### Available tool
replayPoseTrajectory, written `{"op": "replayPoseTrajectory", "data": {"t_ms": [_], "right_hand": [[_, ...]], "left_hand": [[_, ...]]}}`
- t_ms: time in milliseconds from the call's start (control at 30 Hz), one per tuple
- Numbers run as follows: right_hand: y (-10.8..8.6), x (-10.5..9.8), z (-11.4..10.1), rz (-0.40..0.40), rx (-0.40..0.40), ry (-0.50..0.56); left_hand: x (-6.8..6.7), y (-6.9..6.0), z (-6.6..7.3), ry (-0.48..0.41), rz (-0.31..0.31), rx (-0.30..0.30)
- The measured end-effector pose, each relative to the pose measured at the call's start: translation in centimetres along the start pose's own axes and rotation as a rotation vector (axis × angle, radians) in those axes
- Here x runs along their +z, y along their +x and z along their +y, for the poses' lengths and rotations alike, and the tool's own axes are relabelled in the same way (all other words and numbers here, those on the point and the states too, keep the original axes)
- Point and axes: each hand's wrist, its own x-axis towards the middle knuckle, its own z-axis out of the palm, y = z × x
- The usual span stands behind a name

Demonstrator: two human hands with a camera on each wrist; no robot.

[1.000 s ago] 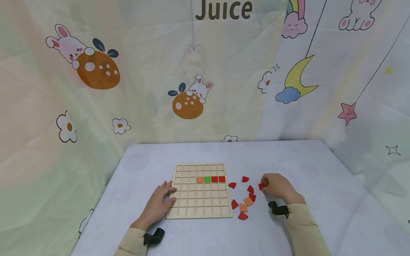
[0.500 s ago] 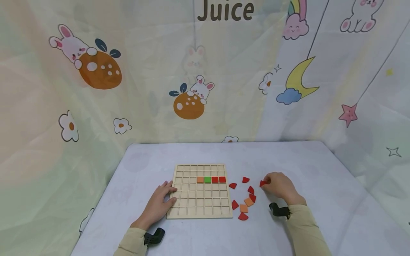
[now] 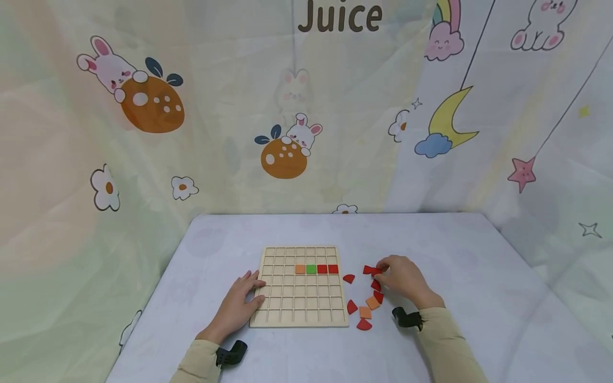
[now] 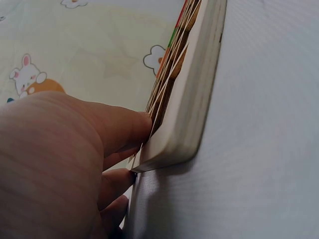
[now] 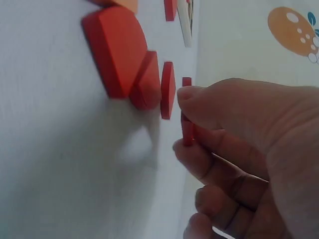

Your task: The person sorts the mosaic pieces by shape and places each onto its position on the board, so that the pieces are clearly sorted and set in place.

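The right hand point(image 3: 403, 279), pinching a red piece point(image 3: 377, 271), now lies farther left than in the earlier frame, beside loose red wedges point(image 3: 376, 285). The left hand point(image 3: 237, 304), fingers extended, remains against the gridded board point(image 3: 303, 301) to its right.
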Motion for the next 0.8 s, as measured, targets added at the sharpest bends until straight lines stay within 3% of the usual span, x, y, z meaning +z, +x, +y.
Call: {"op": "replayPoseTrajectory", "data": {"t_ms": [300,600,800], "right_hand": [[0.4,0.9,-1.3,0.007,-0.017,-0.002],[0.9,1.6,-3.0,0.059,-0.109,-0.024],[1.6,1.8,-4.6,0.040,-0.123,-0.006]], "left_hand": [[0.0,0.0,0.0,-0.005,0.002,0.004],[0.1,0.0,-0.2,-0.006,0.001,0.014],[0.0,-0.1,-0.1,-0.010,0.005,0.012]]}}
